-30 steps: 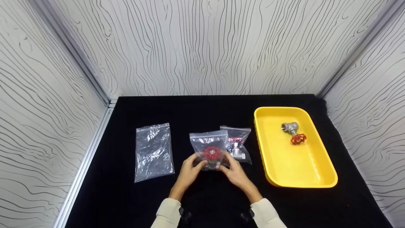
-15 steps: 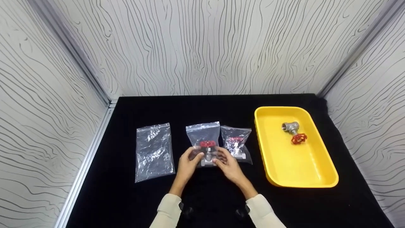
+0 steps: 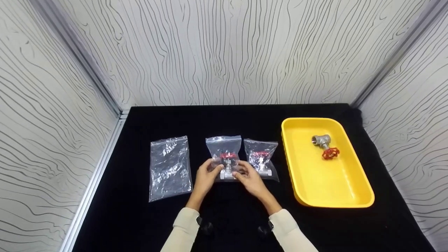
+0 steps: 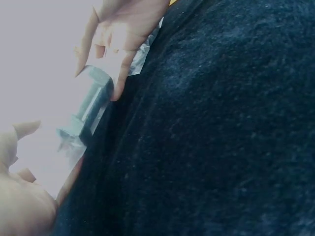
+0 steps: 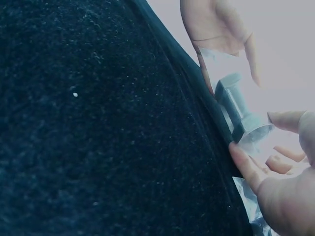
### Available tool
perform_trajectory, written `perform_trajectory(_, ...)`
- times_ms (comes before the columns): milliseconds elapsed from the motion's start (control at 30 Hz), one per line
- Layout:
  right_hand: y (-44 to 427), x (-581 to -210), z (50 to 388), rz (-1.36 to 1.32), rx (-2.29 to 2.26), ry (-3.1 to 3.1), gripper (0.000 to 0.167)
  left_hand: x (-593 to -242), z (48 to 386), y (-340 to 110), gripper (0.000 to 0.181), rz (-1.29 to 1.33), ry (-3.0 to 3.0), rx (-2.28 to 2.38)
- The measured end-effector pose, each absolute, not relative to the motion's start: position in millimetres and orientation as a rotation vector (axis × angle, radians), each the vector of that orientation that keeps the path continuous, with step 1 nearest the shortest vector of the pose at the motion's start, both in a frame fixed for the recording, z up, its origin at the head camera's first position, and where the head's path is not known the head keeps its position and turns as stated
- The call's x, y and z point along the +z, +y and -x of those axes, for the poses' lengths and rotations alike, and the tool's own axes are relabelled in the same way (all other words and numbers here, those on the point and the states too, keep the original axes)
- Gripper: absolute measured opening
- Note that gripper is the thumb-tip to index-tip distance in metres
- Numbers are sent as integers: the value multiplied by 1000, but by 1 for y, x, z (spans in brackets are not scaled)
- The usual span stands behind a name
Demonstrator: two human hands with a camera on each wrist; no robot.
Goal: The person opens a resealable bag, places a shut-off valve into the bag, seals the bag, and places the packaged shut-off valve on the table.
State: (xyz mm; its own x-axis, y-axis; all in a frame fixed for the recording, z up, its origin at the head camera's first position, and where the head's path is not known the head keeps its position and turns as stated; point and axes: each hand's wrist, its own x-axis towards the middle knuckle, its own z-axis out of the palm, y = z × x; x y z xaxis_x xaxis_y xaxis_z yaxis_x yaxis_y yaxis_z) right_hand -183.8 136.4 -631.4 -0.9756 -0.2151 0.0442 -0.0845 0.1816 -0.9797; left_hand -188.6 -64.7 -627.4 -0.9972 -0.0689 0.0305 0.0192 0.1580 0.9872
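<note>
In the head view, a clear zip-lock bag (image 3: 224, 142) holds a valve (image 3: 228, 167) with a red handwheel at its upper end. My left hand (image 3: 205, 176) grips the bag's left side and my right hand (image 3: 250, 178) its right side, thumbs towards me. Both wrist views show the metal valve body (image 4: 91, 105) through the plastic, between the two hands; glare washes out much of the bag there. Close by on the right lies a second bag (image 3: 260, 145) with another red-wheeled valve inside. Fingers behind the held bag are partly hidden.
A flat clear bag (image 3: 170, 169) lies to the left on the black cloth (image 3: 241, 224). To the right stands a yellow tray (image 3: 325, 189) containing a loose valve with a red handwheel (image 3: 330, 153). Patterned panels (image 3: 217, 52) enclose the back and sides.
Both hands have carried the held bag slightly left and away from me. The bag has tipped back, so its handwheel, earlier facing up, now appears edge-on. The other things stay put.
</note>
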Motion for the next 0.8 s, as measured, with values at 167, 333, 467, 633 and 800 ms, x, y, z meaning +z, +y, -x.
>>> perform_trajectory(167,135,-632,186,294,-1863,2378,50,-627,194,-68,30,-39,-2412,-1913)
perform_trajectory(333,133,-632,188,288,-1805,2424,48,-628,198,-70,28,-51,-2451,-1903)
perform_trajectory(467,131,-631,188,273,-1810,2435,45,-629,198,-71,25,-58,-2467,-1901)
perform_trajectory(633,129,-632,188,262,-1789,2466,43,-630,199,-72,23,-59,-2473,-1904)
perform_trajectory(800,130,-631,189,246,-1748,2481,41,-632,200,-73,23,-41,-2489,-1874)
